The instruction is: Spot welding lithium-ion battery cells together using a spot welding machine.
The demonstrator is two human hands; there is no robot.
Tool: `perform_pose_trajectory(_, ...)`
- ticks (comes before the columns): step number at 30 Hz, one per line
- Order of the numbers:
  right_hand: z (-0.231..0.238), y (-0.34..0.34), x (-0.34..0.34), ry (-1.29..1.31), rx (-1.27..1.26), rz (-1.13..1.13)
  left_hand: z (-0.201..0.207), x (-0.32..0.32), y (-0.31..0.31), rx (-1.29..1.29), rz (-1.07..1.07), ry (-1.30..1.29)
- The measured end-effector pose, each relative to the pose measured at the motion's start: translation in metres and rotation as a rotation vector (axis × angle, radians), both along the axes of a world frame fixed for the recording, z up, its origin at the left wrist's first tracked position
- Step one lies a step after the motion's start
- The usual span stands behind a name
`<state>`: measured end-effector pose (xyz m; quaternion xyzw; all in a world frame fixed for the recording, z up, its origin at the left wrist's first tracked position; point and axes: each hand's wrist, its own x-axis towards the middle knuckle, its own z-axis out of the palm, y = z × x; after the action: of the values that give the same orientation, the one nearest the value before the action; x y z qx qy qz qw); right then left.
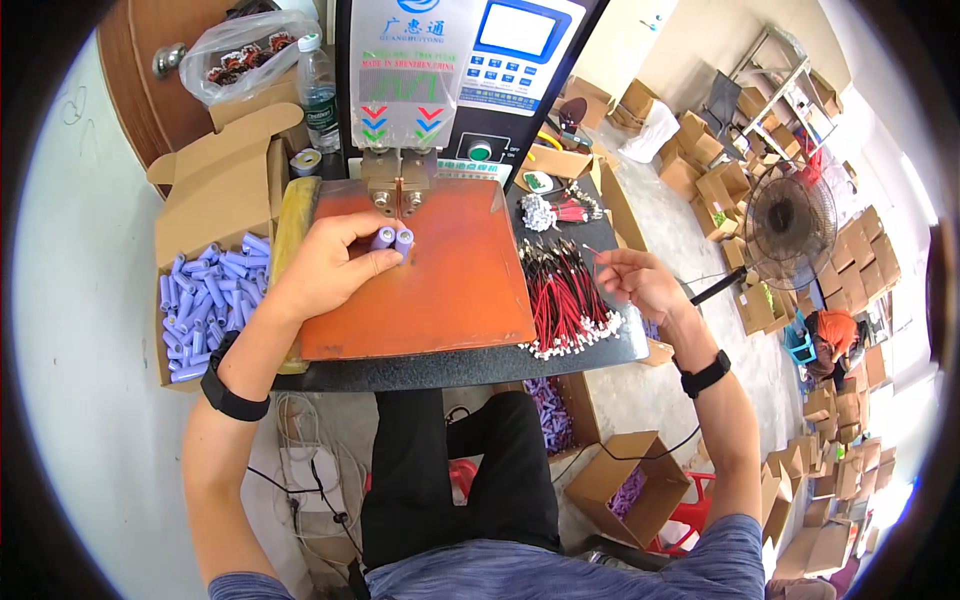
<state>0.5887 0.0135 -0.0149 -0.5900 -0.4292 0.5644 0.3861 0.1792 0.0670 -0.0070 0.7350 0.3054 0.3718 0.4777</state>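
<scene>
My left hand [340, 262] grips a pair of purple cylindrical battery cells [394, 240] side by side, ends facing up. They sit just below and in front of the two metal electrodes [397, 185] of a spot welder [410, 70]; whether they touch is unclear. Beneath them lies an orange-brown mat [440, 300]. Off to the right, my right hand [640, 280] is pinched on a thin wire lead, its small tip poking out past the fingers. Beside that hand lies a pile of red and black wire leads [565, 300] with white connectors.
An open carton [215, 190] of purple cells stands at the left, with a water bottle [318, 95] behind it. More leads [565, 210] lie at the back right. Cartons [630, 490] stand below the dark table edge [440, 372]. A fan [790, 215] and another person [835, 340] are farther right.
</scene>
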Motion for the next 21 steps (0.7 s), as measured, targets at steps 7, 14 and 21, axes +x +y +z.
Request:
perform_pose_trajectory(7, 0.034, -0.011, -0.045, -0.217, 0.160, -0.063, -0.007, 0.001, 0.001, 0.128, 0.038, 0.010)
perform_pose_trajectory(14, 0.047, -0.003, -0.097, 0.034, 0.332, 0.087, -0.007, -0.002, 0.000, 0.190, 0.030, 0.023)
perform_pose_trajectory(21, 0.040, 0.030, -0.145, -0.067, 0.292, 0.133, -0.003, -0.001, 0.000, 0.170, 0.072, 0.072)
